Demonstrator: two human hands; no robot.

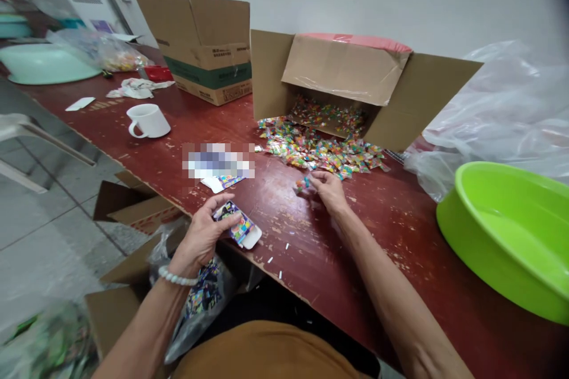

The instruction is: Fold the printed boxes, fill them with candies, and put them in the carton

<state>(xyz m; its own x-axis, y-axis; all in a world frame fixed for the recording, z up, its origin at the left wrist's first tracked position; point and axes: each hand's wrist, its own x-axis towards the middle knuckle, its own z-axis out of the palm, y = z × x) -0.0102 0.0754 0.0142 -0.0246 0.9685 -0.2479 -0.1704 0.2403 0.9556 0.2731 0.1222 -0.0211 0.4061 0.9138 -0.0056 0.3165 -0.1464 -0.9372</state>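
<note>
My left hand [205, 235] is closed around a small colourful printed box [240, 228] at the near edge of the dark red table [311, 249]. My right hand [326, 188] reaches forward with its fingers pinched on a few small wrapped candies [303, 183]. Just beyond it lies a heap of many-coloured wrapped candies [324, 151] spilling from a cardboard carton lying on its side [355, 86]. More flat printed boxes [221, 180] lie on the table between my hands.
A lime green basin [511, 231] stands at the right, clear plastic sheeting [498, 112] behind it. A white mug [147, 120], an upright cardboard box [208, 50] and a pale green basin [42, 63] sit at the left. Cartons and a bag of packets [200, 302] lie below the table edge.
</note>
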